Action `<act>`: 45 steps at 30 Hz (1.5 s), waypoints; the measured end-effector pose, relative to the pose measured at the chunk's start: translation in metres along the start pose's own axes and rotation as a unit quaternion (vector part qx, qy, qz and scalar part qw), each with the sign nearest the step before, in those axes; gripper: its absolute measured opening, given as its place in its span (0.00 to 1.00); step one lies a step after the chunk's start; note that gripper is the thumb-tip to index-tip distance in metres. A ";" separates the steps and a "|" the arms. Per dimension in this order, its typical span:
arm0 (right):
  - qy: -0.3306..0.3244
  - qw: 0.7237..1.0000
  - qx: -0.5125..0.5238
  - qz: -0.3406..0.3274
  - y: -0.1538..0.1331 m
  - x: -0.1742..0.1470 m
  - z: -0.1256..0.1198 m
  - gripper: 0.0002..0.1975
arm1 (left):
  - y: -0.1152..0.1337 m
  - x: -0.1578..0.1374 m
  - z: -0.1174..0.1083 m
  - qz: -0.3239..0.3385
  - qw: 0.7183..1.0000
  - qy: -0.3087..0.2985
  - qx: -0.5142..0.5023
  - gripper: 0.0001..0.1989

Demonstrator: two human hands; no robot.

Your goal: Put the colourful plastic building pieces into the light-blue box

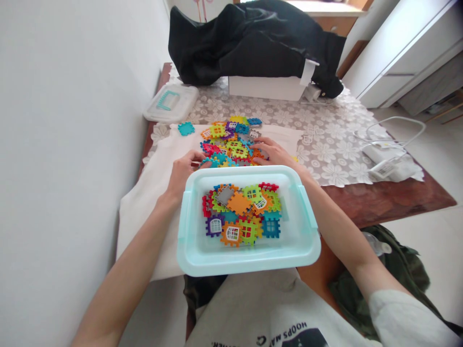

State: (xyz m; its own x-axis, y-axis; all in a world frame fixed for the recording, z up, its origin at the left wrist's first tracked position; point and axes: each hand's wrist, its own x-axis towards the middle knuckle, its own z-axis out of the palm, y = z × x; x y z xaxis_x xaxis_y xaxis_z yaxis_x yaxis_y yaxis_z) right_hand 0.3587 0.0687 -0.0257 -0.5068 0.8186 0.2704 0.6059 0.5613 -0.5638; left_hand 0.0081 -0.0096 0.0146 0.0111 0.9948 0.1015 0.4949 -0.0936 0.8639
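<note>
While both palms are lying flat, fingers spread wide, the left hand (185, 169) and right hand (272, 152) are pressing on the near edge of the loose pile of tiles (231, 142) on the white cloth (144, 193). Nearer, the pale blue tub (191, 241) is holding more tiles, just near of the pile.

Both hands, left (183, 169) and right (272, 152), reach forward, fingers spread.

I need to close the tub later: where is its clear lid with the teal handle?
The clear plastic lid with a teal handle lies at the table's far left, against the wall, beyond the lone teal tile.
</note>
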 end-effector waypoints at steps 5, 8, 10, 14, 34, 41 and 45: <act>0.007 1.000 0.011 -0.005 0.001 0.000 0.000 0.19 | -0.001 0.002 0.001 0.007 1.000 0.016 0.009 0.30; 0.008 1.000 0.012 -0.007 0.000 -0.001 0.000 0.23 | -0.002 0.003 0.000 0.005 1.000 -0.007 0.006 0.33; 0.001 1.000 0.007 0.000 0.001 -0.002 0.001 0.24 | -0.002 0.004 0.000 0.007 1.000 -0.020 0.020 0.33; -0.012 1.000 0.012 0.022 0.000 -0.004 0.004 0.23 | 0.001 0.004 -0.001 0.003 0.997 -0.026 0.078 0.30; 0.064 0.996 0.054 0.000 -0.010 -0.001 0.000 0.14 | 0.003 0.000 -0.001 0.001 0.999 0.032 0.035 0.24; 0.073 0.996 0.055 0.006 -0.007 0.001 0.004 0.19 | 0.000 0.001 -0.001 -0.005 0.999 0.031 0.038 0.25; 0.074 0.997 0.034 0.008 -0.005 0.000 0.006 0.17 | -0.001 0.001 -0.001 -0.003 0.999 0.030 0.036 0.24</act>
State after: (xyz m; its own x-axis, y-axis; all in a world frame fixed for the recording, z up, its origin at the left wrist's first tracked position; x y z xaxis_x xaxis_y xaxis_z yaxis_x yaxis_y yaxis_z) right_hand 0.3517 0.0654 -0.0279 -0.3983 0.8397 0.3692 0.5678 0.5418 -0.6197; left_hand 0.0070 -0.0087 0.0141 -0.0430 0.9909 0.1277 0.5566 -0.0824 0.8267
